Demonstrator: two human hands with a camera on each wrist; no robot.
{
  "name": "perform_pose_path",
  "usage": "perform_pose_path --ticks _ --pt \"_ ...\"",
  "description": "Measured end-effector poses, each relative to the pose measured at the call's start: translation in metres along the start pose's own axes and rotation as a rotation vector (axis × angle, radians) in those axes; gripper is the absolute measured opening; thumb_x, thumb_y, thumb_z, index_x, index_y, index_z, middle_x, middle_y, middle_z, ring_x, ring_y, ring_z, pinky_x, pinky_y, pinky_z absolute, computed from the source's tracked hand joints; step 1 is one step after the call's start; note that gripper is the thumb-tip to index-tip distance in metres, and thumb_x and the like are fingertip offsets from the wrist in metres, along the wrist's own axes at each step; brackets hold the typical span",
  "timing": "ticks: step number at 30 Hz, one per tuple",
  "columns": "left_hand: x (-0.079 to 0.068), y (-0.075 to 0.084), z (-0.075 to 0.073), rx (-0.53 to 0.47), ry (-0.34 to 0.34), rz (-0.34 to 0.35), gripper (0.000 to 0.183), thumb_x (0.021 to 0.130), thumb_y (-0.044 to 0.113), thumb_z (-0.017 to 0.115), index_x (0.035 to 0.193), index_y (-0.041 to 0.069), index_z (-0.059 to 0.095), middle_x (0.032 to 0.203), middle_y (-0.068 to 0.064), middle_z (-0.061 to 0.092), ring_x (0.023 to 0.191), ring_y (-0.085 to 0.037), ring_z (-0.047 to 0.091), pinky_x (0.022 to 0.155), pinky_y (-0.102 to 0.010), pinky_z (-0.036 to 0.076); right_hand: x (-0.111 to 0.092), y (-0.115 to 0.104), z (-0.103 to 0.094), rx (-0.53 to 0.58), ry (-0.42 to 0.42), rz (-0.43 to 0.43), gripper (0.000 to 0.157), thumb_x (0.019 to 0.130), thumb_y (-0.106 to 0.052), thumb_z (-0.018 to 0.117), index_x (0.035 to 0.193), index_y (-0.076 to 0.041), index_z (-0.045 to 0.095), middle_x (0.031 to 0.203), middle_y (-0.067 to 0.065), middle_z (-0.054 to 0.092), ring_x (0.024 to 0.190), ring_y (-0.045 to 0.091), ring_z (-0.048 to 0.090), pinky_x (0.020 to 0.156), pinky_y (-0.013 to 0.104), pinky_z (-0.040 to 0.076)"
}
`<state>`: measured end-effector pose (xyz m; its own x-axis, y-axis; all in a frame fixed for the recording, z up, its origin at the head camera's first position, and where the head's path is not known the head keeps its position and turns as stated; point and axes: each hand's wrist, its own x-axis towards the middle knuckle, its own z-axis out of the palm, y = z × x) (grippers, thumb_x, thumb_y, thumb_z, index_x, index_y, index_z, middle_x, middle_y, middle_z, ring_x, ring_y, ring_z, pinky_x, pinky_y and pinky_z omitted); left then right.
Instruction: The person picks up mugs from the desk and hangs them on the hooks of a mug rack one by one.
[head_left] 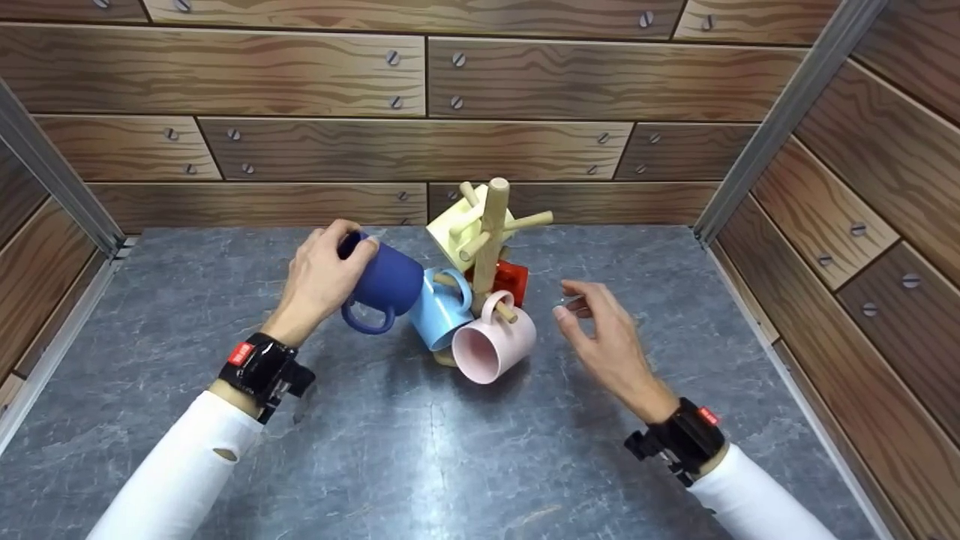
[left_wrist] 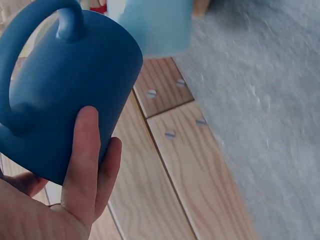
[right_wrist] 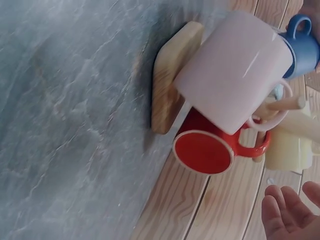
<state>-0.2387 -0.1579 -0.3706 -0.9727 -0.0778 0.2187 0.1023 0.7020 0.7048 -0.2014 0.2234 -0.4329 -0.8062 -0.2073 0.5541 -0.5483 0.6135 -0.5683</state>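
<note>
My left hand [head_left: 319, 274] grips a dark blue mug [head_left: 390, 281] around its rim end, its handle hanging down and its base turned to the right. The mug is held left of a wooden mug tree [head_left: 491, 225], close to a light blue mug [head_left: 437, 313] hooked there. A pink mug [head_left: 517, 337] hangs at the tree's front, mouth tilted toward me. Behind it is a red mug [right_wrist: 204, 152], partly hidden in the head view. A pale yellow mug [head_left: 450, 225] hangs higher up. To the tree's right, my right hand [head_left: 607, 341] is held with loosely bent fingers and nothing in it.
The mug tree's wooden base [right_wrist: 170, 80] stands on a grey marbled tabletop [head_left: 360, 450]. One upper peg [head_left: 532, 220] pointing right carries no mug. Wood-patterned panels [head_left: 315, 75] wall the table at the back and sides.
</note>
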Motion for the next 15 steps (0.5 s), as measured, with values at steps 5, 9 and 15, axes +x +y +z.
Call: perform_pose_path --ticks 5,9,15 --pt "-0.004 0.006 0.004 -0.044 -0.039 -0.009 0.044 0.098 0.050 0.055 0.124 0.017 0.067 0.118 -0.016 0.065 0.112 -0.035 0.060 0.094 -0.053 0.047 0.003 -0.007 0.006 -0.007 0.034 -0.082 0.036 0.099 -0.018 0.071 0.132 -0.002 0.064 0.120 0.011 0.067 0.100 0.021 0.067 0.087 0.040 0.058" --pt "-0.010 0.012 0.007 -0.053 -0.083 -0.016 0.045 0.100 0.054 0.050 0.123 0.019 0.067 0.119 -0.014 0.066 0.110 -0.034 0.061 0.093 -0.052 0.048 0.005 -0.015 0.012 -0.005 0.037 -0.168 0.036 0.097 -0.015 0.073 0.129 -0.001 0.065 0.121 0.012 0.067 0.101 0.022 0.066 0.086 0.045 0.058" --pt "-0.018 0.022 0.013 -0.104 -0.147 -0.017 0.047 0.103 0.055 0.044 0.120 0.017 0.065 0.117 -0.013 0.066 0.101 -0.032 0.062 0.080 -0.044 0.052 0.007 -0.031 0.023 -0.030 0.040 -0.318 0.039 0.092 -0.016 0.077 0.126 -0.001 0.066 0.120 0.012 0.066 0.106 0.024 0.066 0.091 0.041 0.057"
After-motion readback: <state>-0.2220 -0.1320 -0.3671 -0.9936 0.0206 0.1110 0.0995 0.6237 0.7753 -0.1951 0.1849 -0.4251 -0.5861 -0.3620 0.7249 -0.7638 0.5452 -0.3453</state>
